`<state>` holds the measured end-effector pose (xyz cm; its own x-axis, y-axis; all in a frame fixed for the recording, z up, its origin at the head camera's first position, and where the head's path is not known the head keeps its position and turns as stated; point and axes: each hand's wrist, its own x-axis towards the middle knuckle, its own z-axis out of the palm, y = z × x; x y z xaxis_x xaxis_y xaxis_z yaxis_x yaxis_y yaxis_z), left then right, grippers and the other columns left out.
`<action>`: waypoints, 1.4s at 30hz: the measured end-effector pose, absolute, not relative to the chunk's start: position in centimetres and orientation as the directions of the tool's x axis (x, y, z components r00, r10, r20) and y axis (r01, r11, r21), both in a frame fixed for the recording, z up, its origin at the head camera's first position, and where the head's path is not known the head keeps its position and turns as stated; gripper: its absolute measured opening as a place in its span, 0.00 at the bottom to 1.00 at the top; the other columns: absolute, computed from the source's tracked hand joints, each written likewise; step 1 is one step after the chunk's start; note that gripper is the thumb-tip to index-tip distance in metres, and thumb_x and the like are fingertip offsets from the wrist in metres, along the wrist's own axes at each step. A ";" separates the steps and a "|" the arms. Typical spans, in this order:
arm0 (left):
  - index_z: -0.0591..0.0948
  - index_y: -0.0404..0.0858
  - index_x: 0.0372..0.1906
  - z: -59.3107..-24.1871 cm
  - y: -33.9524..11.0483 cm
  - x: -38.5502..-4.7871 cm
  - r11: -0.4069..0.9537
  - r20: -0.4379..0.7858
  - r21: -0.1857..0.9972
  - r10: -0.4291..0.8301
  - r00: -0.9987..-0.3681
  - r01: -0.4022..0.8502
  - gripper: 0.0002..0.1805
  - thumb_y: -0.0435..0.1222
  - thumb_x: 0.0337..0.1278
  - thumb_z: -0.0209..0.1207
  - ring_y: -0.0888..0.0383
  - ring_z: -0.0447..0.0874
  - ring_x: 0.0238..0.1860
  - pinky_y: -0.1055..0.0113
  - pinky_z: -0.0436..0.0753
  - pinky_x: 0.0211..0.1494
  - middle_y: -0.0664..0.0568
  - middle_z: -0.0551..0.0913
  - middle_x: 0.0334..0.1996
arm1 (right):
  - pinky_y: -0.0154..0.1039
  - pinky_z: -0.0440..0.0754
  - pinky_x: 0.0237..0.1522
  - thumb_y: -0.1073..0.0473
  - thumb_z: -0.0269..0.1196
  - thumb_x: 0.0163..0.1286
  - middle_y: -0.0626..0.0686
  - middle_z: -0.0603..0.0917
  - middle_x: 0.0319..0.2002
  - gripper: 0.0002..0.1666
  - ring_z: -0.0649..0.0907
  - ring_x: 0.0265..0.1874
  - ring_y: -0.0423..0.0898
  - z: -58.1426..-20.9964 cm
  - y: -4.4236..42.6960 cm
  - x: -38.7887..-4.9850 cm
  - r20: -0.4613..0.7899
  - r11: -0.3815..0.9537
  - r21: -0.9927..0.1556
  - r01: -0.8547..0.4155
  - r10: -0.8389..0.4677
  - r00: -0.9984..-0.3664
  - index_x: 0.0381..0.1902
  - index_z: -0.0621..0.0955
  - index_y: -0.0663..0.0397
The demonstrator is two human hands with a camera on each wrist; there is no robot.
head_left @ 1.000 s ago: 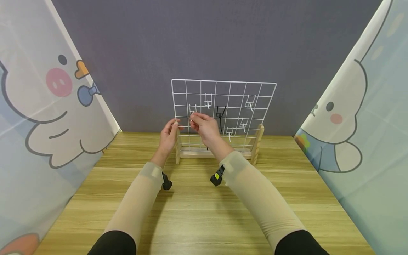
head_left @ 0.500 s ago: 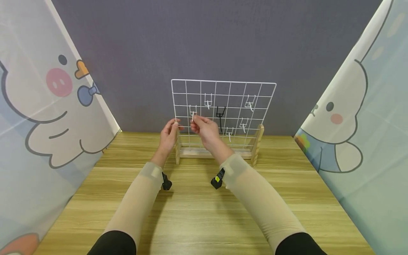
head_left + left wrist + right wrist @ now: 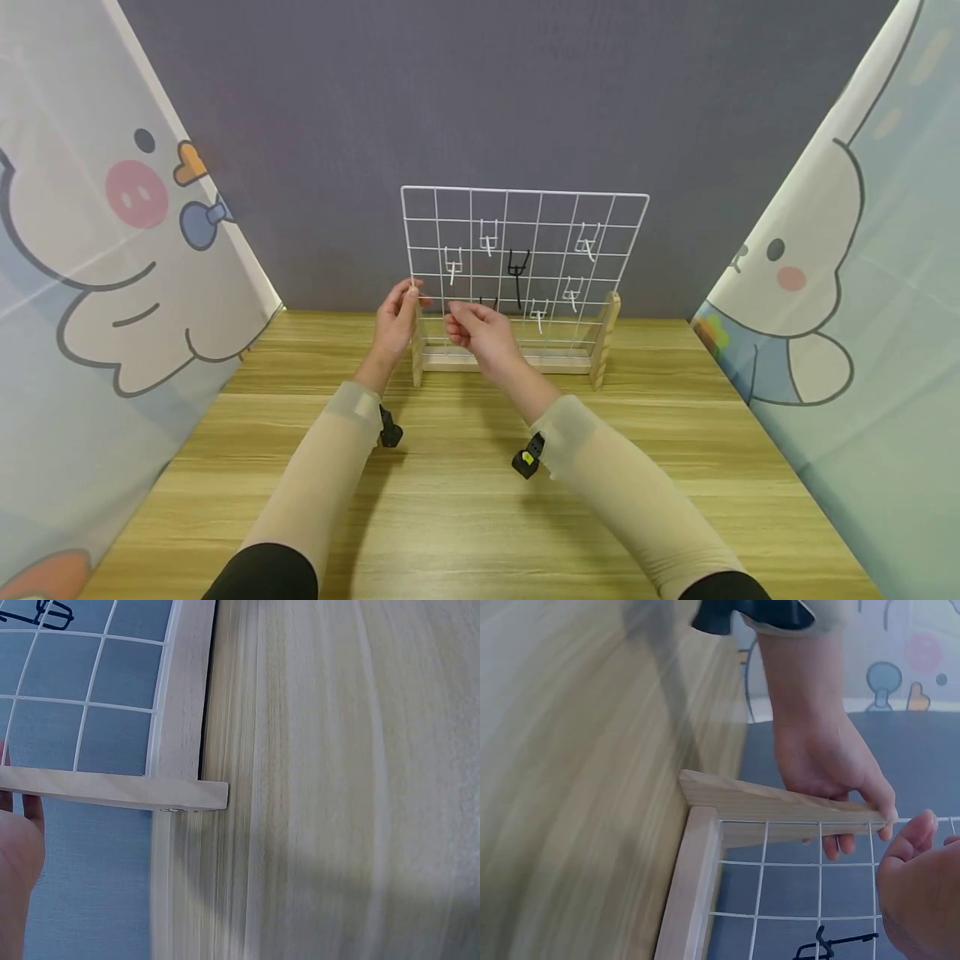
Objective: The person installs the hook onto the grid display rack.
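A white wire grid rack (image 3: 525, 191) stands upright on a wooden base with slanted side posts. My left hand (image 3: 393, 321) grips its left side post, thumb in front and fingers behind; the right wrist view shows this left hand (image 3: 829, 761) around the post (image 3: 780, 801). Just right of it, my right hand (image 3: 491, 337) is before the lower left grid, fingers loosely curled, with nothing visible in them. Above that hand hangs a white hook (image 3: 453, 267). A black hook (image 3: 487, 302) is partly hidden behind the hand.
Several other white hooks (image 3: 489, 242) hang across the grid, along with a long black hook (image 3: 517, 269) near the middle. A wood-grain table (image 3: 442, 500) lies under the rack. Behind rises a grey panel (image 3: 525, 92), with printed cartoon sheets (image 3: 82, 250) at both sides.
My right hand has let go of the white hook at the left of the grid and moved down below it. The left hand keeps its grip on the post.
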<state>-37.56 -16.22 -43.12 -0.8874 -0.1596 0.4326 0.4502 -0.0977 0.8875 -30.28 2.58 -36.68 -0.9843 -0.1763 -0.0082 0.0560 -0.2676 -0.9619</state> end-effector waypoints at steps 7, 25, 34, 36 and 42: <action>0.79 0.28 0.67 -43.1 -16.5 -37.6 -0.088 0.430 0.892 -0.141 -0.892 0.444 0.19 0.37 0.88 0.53 0.63 0.88 0.41 0.74 0.69 0.33 0.53 0.93 0.41 | 0.33 0.89 0.46 0.57 0.64 0.84 0.52 0.89 0.44 0.20 0.88 0.40 0.43 -37.4 4.8 -28.5 0.042 -0.155 -0.988 -0.007 -0.224 -0.974 0.65 0.84 0.64; 0.80 0.36 0.68 -43.0 -17.8 -37.2 -0.031 0.377 0.924 -0.097 -0.921 0.382 0.19 0.43 0.89 0.53 0.50 0.90 0.57 0.68 0.80 0.49 0.62 0.92 0.44 | 0.46 0.91 0.55 0.56 0.65 0.84 0.54 0.91 0.47 0.20 0.89 0.40 0.40 -39.8 13.3 -26.3 0.076 0.128 -0.986 -0.105 -0.215 -0.974 0.64 0.86 0.63; 0.78 0.43 0.75 -42.8 -18.7 -36.8 0.012 0.313 0.950 -0.051 -0.948 0.313 0.24 0.50 0.89 0.52 0.61 0.86 0.61 0.67 0.80 0.55 0.41 0.87 0.65 | 0.35 0.89 0.46 0.57 0.65 0.84 0.44 0.91 0.42 0.21 0.88 0.38 0.38 -40.6 17.1 -25.8 0.096 0.182 -0.974 -0.134 -0.203 -0.974 0.65 0.84 0.67; 0.75 0.40 0.79 -42.7 -18.9 -36.8 0.024 0.301 0.954 -0.045 -0.953 0.300 0.28 0.50 0.88 0.52 0.58 0.84 0.65 0.70 0.79 0.58 0.40 0.86 0.68 | 0.35 0.89 0.46 0.57 0.65 0.84 0.43 0.90 0.42 0.22 0.88 0.39 0.40 -40.6 17.7 -25.8 0.102 0.194 -0.971 -0.140 -0.196 -0.975 0.65 0.84 0.67; 0.73 0.41 0.81 -42.4 -19.6 -36.3 0.007 0.303 0.953 -0.052 -0.952 0.303 0.29 0.47 0.86 0.58 0.59 0.82 0.68 0.72 0.79 0.68 0.54 0.89 0.66 | 0.37 0.90 0.48 0.54 0.64 0.85 0.44 0.89 0.42 0.22 0.88 0.41 0.43 -40.2 19.7 -25.7 0.133 0.257 -0.950 -0.174 -0.169 -0.977 0.65 0.85 0.64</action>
